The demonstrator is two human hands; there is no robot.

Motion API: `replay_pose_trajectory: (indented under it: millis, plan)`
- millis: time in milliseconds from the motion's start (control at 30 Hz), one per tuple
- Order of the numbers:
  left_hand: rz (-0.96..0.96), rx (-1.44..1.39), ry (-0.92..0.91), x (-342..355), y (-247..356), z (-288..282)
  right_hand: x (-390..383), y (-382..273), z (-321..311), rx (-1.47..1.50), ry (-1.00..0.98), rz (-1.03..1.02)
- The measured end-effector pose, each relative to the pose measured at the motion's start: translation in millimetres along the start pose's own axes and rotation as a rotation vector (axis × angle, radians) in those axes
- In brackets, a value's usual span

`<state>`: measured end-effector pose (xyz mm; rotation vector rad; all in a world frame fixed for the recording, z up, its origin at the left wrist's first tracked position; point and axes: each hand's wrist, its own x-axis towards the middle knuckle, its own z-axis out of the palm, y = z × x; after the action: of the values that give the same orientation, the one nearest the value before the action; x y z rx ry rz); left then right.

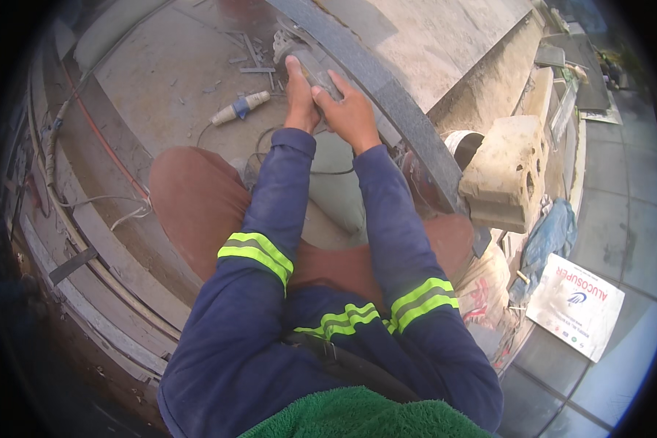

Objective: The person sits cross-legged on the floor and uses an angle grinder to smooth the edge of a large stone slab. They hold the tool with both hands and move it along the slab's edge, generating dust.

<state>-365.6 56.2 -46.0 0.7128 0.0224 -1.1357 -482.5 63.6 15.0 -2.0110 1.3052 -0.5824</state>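
Note:
My left hand and my right hand both grip a grey, dust-covered power tool, apparently an angle grinder. Its head is against or very close to the edge of a long dark grey speckled stone slab. My left thumb lies along the tool's body, and my right fingers wrap over it. A pale industrial plug connector with a blue part lies on the dusty ground to the left, with a cable. Beneath my forearms is a pale green padded object, partly hidden between my bent legs.
A concrete block and a bucket are at the right, beside a crumpled blue plastic sheet and a white printed board on grey tiles. Hoses, cables and long strips line the left. Offcuts litter the ground.

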Motion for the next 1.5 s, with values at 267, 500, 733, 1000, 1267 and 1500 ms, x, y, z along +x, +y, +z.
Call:
replay_pose_trajectory:
  millis: [267, 500, 733, 1000, 1267, 1500]
  plan:
    - [-0.008, 0.028, -0.017, 1, -1, 3, 3, -1, -3, 0.015, -0.007, 0.016]
    - [-0.017, 0.008, -0.02, -20, -2, 8, -15, -13, -17, 0.043, -0.068, 0.119]
    - [-0.04, -0.026, -0.035, -31, -2, 12, -18, 1, -15, 0.031, -0.016, 0.018]
    - [-0.011, 0.006, -0.023, -34, -8, 11, -25, 1, -19, 0.014, -0.022, 0.037]
    - [-0.02, -0.008, -0.044, -37, -11, 11, -28, 5, -21, 0.015, -0.017, 0.022]
    - [-0.028, -0.008, -0.051, -43, -11, 11, -32, 7, -21, 0.021, -0.015, 0.012]
